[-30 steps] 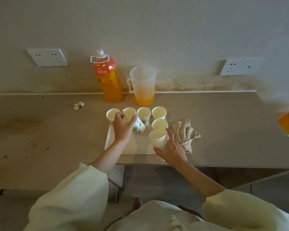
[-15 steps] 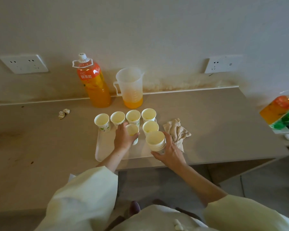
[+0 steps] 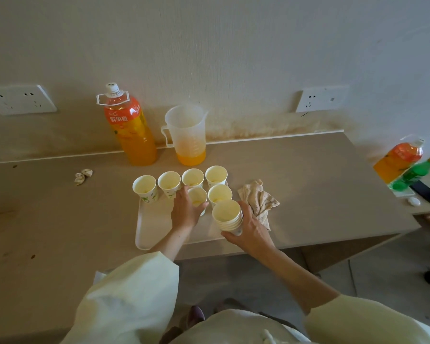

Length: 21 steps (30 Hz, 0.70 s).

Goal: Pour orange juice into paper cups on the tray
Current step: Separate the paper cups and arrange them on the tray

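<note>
A white tray (image 3: 144, 227) lies near the table's front edge. Several paper cups stand on it: a back row from the leftmost cup (image 3: 145, 188) to the rightmost cup (image 3: 216, 175), and a second row. My left hand (image 3: 185, 209) grips a cup (image 3: 197, 196) in that second row, standing on the tray. Beside it stands another cup (image 3: 220, 194). My right hand (image 3: 250, 227) holds a stack of nested cups (image 3: 227, 216) at the tray's right end. An orange juice bottle (image 3: 128, 127) and a clear jug (image 3: 188, 135) with some juice stand by the wall.
A crumpled beige cloth (image 3: 258, 199) lies right of the tray. A paper wad (image 3: 83, 175) lies at the left. Another orange bottle (image 3: 396, 161), a green bottle (image 3: 413, 173) and a phone (image 3: 425, 191) sit on a side surface at the right. Wall sockets (image 3: 20, 99) are behind.
My left hand has carried one cup from the back row and set it down in the second row. The view has shifted right. My right hand stays on the stack.
</note>
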Available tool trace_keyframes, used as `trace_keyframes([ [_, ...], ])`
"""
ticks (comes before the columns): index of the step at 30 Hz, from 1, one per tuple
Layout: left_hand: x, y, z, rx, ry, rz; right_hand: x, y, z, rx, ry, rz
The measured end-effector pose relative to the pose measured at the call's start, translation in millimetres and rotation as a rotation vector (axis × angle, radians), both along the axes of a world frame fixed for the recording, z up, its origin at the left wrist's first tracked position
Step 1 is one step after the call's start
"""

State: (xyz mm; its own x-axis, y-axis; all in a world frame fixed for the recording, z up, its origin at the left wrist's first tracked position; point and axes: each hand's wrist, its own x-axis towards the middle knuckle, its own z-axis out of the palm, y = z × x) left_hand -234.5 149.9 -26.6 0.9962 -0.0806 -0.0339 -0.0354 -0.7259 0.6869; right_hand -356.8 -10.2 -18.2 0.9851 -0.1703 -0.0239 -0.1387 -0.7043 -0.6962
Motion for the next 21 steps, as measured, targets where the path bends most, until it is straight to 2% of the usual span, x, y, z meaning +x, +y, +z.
trace_keyframes([
  [21,10,3,-6,0.019,0.032,-0.031,9,1,-12,-0.005,0.029,0.02],
])
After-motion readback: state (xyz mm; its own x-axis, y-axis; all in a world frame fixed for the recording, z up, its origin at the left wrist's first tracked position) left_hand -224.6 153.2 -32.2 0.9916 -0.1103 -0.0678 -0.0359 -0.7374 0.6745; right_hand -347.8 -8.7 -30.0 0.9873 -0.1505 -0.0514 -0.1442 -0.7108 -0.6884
